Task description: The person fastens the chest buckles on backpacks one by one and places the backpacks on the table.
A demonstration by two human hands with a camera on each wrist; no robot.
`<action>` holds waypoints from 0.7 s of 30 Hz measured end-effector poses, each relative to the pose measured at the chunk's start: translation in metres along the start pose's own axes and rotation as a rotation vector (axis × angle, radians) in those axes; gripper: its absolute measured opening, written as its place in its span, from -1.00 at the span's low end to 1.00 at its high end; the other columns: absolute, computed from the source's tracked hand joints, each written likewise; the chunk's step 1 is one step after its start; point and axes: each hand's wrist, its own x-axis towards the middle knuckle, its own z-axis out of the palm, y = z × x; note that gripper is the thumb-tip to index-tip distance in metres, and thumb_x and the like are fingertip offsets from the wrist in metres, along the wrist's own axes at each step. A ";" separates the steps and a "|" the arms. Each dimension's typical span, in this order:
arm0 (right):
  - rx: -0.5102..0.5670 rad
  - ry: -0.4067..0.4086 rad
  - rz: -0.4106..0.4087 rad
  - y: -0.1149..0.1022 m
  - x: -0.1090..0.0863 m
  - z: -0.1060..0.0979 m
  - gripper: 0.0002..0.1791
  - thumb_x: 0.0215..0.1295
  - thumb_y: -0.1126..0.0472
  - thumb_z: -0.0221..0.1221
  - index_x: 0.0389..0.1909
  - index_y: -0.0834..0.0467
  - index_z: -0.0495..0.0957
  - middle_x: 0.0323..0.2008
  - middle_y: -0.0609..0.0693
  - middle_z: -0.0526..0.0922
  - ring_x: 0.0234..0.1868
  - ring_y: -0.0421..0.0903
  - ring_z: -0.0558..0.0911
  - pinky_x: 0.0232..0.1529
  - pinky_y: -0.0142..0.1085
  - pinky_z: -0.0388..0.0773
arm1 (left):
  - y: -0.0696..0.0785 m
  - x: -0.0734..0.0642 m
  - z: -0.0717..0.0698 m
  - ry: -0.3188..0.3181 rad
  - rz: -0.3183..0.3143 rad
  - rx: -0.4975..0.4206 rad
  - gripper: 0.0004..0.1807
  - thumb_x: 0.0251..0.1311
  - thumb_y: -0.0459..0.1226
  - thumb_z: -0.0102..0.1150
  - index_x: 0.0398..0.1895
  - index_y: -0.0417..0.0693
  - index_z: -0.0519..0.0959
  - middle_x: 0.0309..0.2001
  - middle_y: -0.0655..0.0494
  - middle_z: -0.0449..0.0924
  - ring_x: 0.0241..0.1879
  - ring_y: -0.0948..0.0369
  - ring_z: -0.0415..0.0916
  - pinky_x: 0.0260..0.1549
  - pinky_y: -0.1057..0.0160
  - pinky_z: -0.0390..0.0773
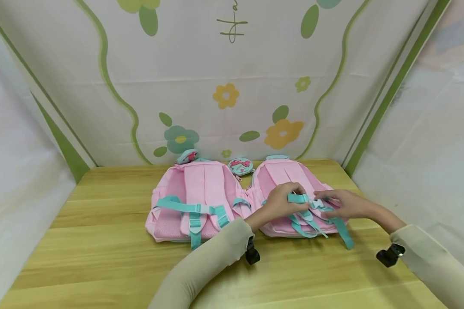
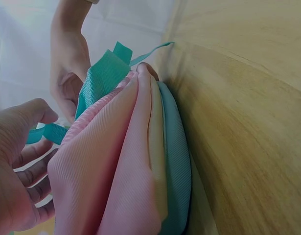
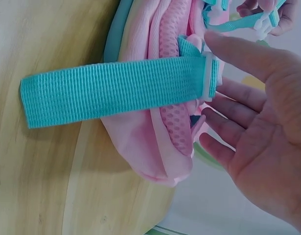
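Two pink backpacks lie side by side, straps facing up. At the right backpack (image 1: 267, 189), my left hand (image 1: 282, 201) pinches a teal strap (image 1: 297, 198) by its white buckle end between thumb and fingers. My right hand (image 1: 342, 204) is beside a white buckle piece (image 1: 316, 204) on the same backpack. In the right wrist view its thumb and fingers stand apart around a white strap fitting (image 3: 208, 76), fingertips near it. A wide teal strap end (image 3: 111, 93) hangs from that fitting over the backpack's side. Whether the fingertips touch it is hard to tell.
The left backpack (image 1: 170, 189) has a teal strap fastened across its shoulder straps. A round teal pouch (image 1: 241, 166) lies between the backpacks at the back. Both rest on a wooden table (image 1: 100, 240), with a flowered cloth wall (image 1: 197, 64) behind.
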 end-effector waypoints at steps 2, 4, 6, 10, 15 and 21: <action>-0.012 0.029 -0.003 -0.001 0.001 0.001 -0.45 0.30 0.00 0.38 0.22 0.19 0.58 0.33 0.31 0.51 0.29 0.38 0.50 0.12 0.22 0.54 | 0.000 -0.001 -0.001 0.007 -0.022 -0.007 -0.80 0.17 -0.13 0.41 -0.20 0.06 0.65 -0.19 0.23 0.69 -0.24 0.45 0.48 -0.18 0.54 0.45; -0.031 0.057 0.004 -0.002 0.002 0.002 -0.48 0.28 0.03 0.39 0.18 0.19 0.61 0.27 0.28 0.58 0.23 0.32 0.57 0.07 0.16 0.58 | -0.001 -0.002 -0.001 0.014 -0.045 -0.016 -0.79 0.15 -0.13 0.42 -0.20 0.07 0.65 -0.18 0.24 0.69 -0.23 0.45 0.48 -0.17 0.53 0.45; -0.053 0.079 0.011 -0.005 0.004 0.003 -0.51 0.26 0.06 0.41 0.15 0.19 0.63 0.19 0.22 0.65 0.14 0.22 0.64 0.01 0.06 0.61 | -0.002 -0.003 -0.003 0.020 -0.063 -0.024 -0.78 0.13 -0.13 0.43 -0.19 0.07 0.64 -0.18 0.24 0.68 -0.24 0.45 0.48 -0.17 0.52 0.45; -0.085 0.111 0.026 -0.013 0.007 0.005 -0.55 0.21 0.13 0.44 0.09 0.19 0.66 0.04 0.10 0.73 -0.05 -0.01 0.67 -0.10 -0.07 0.61 | -0.004 -0.006 -0.005 0.028 -0.071 -0.033 -0.76 0.11 -0.13 0.43 -0.19 0.08 0.63 -0.19 0.26 0.67 -0.24 0.45 0.48 -0.17 0.52 0.46; -0.083 0.112 0.013 -0.023 0.009 0.004 -0.60 0.23 0.23 0.41 0.07 0.26 0.66 -0.06 0.07 0.75 -0.46 -0.27 0.46 -0.33 -0.31 0.46 | -0.005 -0.009 -0.006 0.033 -0.064 -0.059 -0.77 0.10 -0.15 0.42 -0.20 0.06 0.63 -0.21 0.25 0.66 -0.26 0.45 0.47 -0.18 0.51 0.47; -0.082 0.106 -0.018 -0.028 0.011 0.003 -0.68 0.23 0.31 0.39 0.00 0.28 0.67 -0.14 0.04 0.76 -0.51 -0.35 0.39 -0.40 -0.37 0.44 | -0.006 -0.011 -0.007 0.027 -0.052 -0.103 -0.78 0.13 -0.16 0.42 -0.18 0.04 0.65 -0.22 0.22 0.67 -0.27 0.44 0.47 -0.18 0.50 0.49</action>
